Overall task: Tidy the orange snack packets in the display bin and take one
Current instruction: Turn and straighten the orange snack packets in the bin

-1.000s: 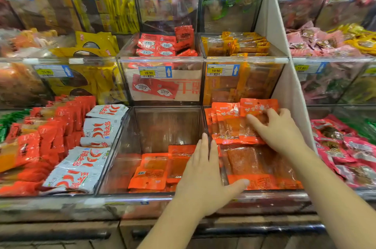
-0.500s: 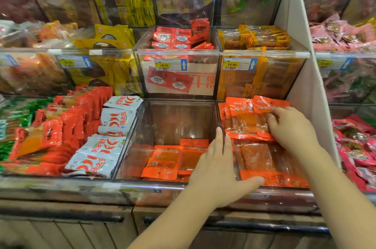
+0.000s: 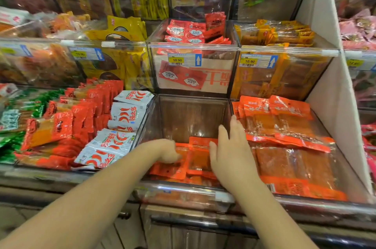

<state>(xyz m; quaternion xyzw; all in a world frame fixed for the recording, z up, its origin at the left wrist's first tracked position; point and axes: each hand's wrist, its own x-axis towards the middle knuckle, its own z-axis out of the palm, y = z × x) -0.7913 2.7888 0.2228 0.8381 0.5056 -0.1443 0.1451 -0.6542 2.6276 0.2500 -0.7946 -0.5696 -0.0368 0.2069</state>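
Several price tags point(image 3: 177, 60) read 10.90; left hand point(image 3: 167, 151) grips orange packets point(image 3: 196, 160).

Reaching into the clear bin point(image 3: 191, 114) with left hand point(image 3: 165, 152), fingers curled on orange packets point(image 3: 196, 160); holding right hand point(image 3: 232, 159) flat, fingers straight, at its right wall.

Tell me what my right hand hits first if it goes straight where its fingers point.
Your right hand would likely meet the propped orange packets first, though depth is unclear.
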